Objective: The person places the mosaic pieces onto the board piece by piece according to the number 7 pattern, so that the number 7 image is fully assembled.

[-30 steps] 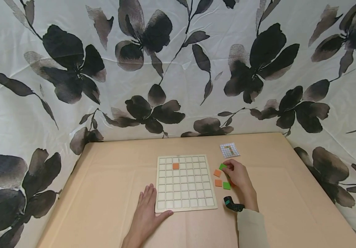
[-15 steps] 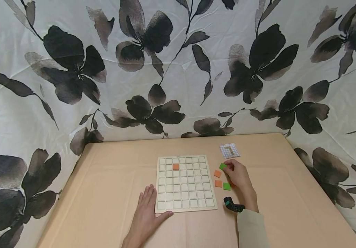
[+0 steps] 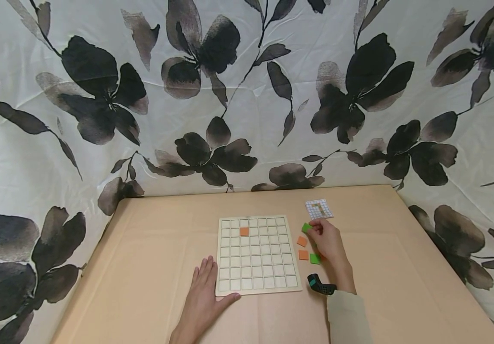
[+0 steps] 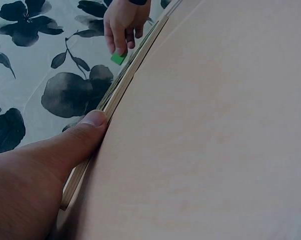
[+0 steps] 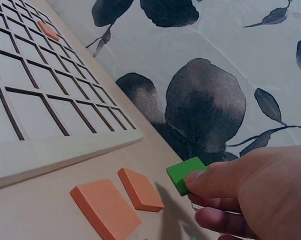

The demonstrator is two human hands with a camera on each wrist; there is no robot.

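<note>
My right hand [image 3: 330,240] pinches a green square tile [image 5: 184,175] between thumb and fingers, held above the table to the right of a wooden grid board [image 3: 258,289]. In one cell near the board's top sits an orange tile [image 3: 244,231]. Below the pinched tile lie two loose orange tiles [image 3: 301,241] and another green tile [image 3: 314,258], partly beside my right hand. My left hand [image 3: 202,297] rests at the board's lower left corner, fingers straight along its left side. The left thumb [image 4: 93,120] touches the board's front edge.
A small printed grid card [image 3: 319,209] with a coloured pattern lies beyond my right hand. A black device [image 3: 321,285] is worn at the right wrist. Floral cloth [image 3: 238,95] hangs behind the table's [image 3: 160,229] far edge.
My right hand has shifted slightly left and away from me, and the green tile moved with it, off the table. The left hand and the board have stayed put.
</note>
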